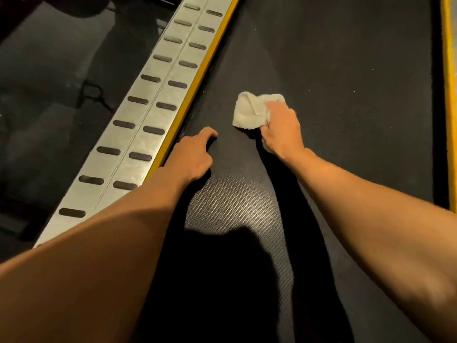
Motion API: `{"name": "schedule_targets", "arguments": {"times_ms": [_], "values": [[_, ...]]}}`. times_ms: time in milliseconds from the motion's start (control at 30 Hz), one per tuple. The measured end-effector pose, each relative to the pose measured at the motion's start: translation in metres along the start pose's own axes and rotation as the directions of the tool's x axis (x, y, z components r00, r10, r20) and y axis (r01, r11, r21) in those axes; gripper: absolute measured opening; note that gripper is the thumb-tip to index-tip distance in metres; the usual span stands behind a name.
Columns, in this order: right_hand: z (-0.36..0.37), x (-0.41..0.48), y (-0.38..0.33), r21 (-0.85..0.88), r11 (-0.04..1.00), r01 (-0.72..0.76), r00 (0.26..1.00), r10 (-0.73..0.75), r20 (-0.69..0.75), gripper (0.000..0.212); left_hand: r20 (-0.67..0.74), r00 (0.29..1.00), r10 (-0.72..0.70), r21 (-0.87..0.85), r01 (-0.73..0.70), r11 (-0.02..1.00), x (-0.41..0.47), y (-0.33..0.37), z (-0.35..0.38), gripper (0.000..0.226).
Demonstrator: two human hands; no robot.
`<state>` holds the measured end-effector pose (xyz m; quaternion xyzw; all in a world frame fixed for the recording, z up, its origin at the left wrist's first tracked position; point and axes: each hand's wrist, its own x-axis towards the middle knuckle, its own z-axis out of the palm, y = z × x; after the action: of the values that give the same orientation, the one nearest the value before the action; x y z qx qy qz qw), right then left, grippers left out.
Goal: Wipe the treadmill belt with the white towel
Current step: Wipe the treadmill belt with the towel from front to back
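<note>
The right grip (282, 129), a bare hand, is closed on the white towel (249, 112). Its fingers curl over the cloth's right-hand part, the thumb tucks in at the near edge, and the back of the hand faces up. The towel is bunched and lies flat on the treadmill belt (321, 70), spreading out to the left of the knuckles. A small fold of it also shows under the wrist. It sits roughly mid-belt, somewhat nearer the left edge than the right.

The left grip (195, 154) holds nothing. Its fingers are loosely bent, with the tips resting on the belt just beside the yellow strip (197, 82) that borders the belt's left side. It lies near the towel but apart from it, with bare belt between the two hands.

Both forearms reach in from the bottom of the view and cast dark shadows on the belt. Between the shadows, a lit patch shows the belt's fine dotted texture, and a few pale specks lie on the belt farther out.

Beyond the yellow strip runs a silver side rail (148, 107) with two rows of dark oval pads. Left of it is a dark floor (49, 70). A second yellow edge (448, 95) runs along the far right of the belt.
</note>
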<state>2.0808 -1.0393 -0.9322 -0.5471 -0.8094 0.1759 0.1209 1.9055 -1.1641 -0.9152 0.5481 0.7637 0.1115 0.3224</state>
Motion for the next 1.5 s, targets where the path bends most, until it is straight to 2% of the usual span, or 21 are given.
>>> {"name": "schedule_targets", "arguments": {"times_ms": [100, 200, 267, 333, 400, 467, 600, 667, 767, 833, 900, 933, 1000, 1067, 1133, 1200, 1267, 1333, 1433, 1467, 1500], "values": [[0.018, -0.020, -0.028, -0.130, 0.975, 0.181, 0.982, -0.172, 0.075, 0.033, -0.018, 0.999, -0.028, -0.113, 0.026, 0.993, 0.003, -0.001, -0.004, 0.064], [0.017, -0.053, -0.041, 0.004, 0.941, 0.339, 0.925, -0.334, 0.179, 0.040, -0.035, 0.998, -0.053, -0.164, 0.046, 0.985, 0.002, -0.001, -0.005, 0.067], [0.007, -0.027, -0.032, 0.002, 0.952, 0.307, 0.945, -0.305, 0.122, 0.037, -0.028, 0.999, -0.042, -0.178, 0.037, 0.983, -0.001, -0.001, -0.002, 0.075], [0.002, 0.016, -0.016, -0.077, 0.987, 0.138, 0.990, -0.134, 0.049, 0.039, -0.022, 0.999, -0.034, -0.187, 0.029, 0.982, -0.003, 0.000, 0.001, 0.081], [0.002, 0.038, -0.016, -0.042, 0.999, 0.029, 1.000, -0.029, -0.001, 0.038, -0.029, 0.999, -0.022, -0.182, 0.017, 0.983, -0.002, -0.001, -0.001, 0.082], [0.013, 0.024, -0.036, 0.068, 0.997, 0.032, 0.999, -0.032, 0.006, 0.029, -0.036, 0.999, -0.016, -0.189, 0.009, 0.982, 0.000, -0.003, -0.002, 0.076], [0.030, -0.027, -0.049, 0.125, 0.943, 0.310, 0.946, -0.319, 0.060, 0.042, -0.186, 0.980, -0.071, -0.341, 0.004, 0.940, -0.006, -0.004, 0.006, 0.048], [0.020, -0.012, -0.045, 0.114, 0.952, 0.284, 0.959, -0.282, -0.030, 0.042, -0.309, 0.947, -0.087, -0.344, -0.026, 0.939, -0.011, -0.002, 0.010, 0.040], [0.016, 0.023, -0.043, 0.022, 0.998, 0.058, 0.997, -0.056, -0.058, 0.047, -0.449, 0.883, -0.136, -0.313, -0.013, 0.950, -0.012, 0.004, 0.006, 0.037], [0.021, 0.016, -0.053, 0.009, 0.990, 0.142, 0.989, -0.142, 0.043, 0.041, -0.511, 0.846, -0.150, -0.291, -0.007, 0.957, -0.010, 0.005, -0.003, 0.032], [0.031, -0.014, -0.057, 0.168, 0.933, 0.318, 0.939, -0.335, 0.083, 0.030, -0.546, 0.818, -0.183, -0.296, 0.017, 0.955, -0.005, 0.001, -0.010, 0.025], [0.035, -0.034, -0.055, 0.164, 0.885, 0.437, 0.888, -0.453, 0.082, 0.031, -0.550, 0.805, -0.222, -0.315, 0.046, 0.948, -0.004, -0.002, -0.013, 0.022], [0.032, -0.066, -0.048, 0.129, 0.768, 0.627, 0.750, -0.640, 0.168, 0.051, -0.532, 0.797, -0.286, -0.335, 0.112, 0.936, -0.002, -0.008, -0.014, 0.024], [0.021, -0.060, -0.043, 0.089, 0.734, 0.673, 0.696, -0.670, 0.259, 0.057, -0.503, 0.826, -0.254, -0.304, 0.106, 0.947, -0.001, -0.008, -0.010, 0.032], [0.018, -0.028, -0.039, 0.007, 0.846, 0.533, 0.827, -0.523, 0.208, 0.048, -0.475, 0.856, -0.204, -0.272, 0.077, 0.959, 0.000, -0.003, -0.003, 0.037], [0.018, -0.003, -0.037, -0.035, 0.955, 0.295, 0.953, -0.291, 0.088, 0.037, -0.458, 0.873, -0.168, -0.242, 0.060, 0.969, 0.002, 0.000, 0.002, 0.038], [0.024, -0.014, -0.042, -0.034, 0.968, 0.251, 0.965, -0.247, 0.087, 0.038, -0.457, 0.877, -0.147, -0.209, 0.054, 0.976, 0.005, 0.003, 0.004, 0.037], [0.032, -0.058, -0.049, 0.027, 0.911, 0.411, 0.897, -0.409, 0.168, 0.043, -0.468, 0.867, -0.172, -0.201, 0.085, 0.976, 0.004, 0.002, 0.003, 0.037], [0.028, -0.116, -0.043, 0.136, 0.723, 0.678, 0.666, -0.682, 0.302, 0.055, -0.468, 0.863, -0.192, -0.198, 0.109, 0.974, 0.001, -0.004, 0.003, 0.036], [0.019, -0.114, -0.040, 0.155, 0.687, 0.710, 0.621, -0.715, 0.321, 0.054, -0.464, 0.871, -0.161, -0.176, 0.088, 0.980, -0.001, -0.006, 0.004, 0.036], [0.015, -0.100, -0.037, 0.151, 0.706, 0.692, 0.650, -0.700, 0.297, 0.049, -0.461, 0.878, -0.127, -0.155, 0.061, 0.986, -0.004, -0.007, 0.005, 0.037]]}}
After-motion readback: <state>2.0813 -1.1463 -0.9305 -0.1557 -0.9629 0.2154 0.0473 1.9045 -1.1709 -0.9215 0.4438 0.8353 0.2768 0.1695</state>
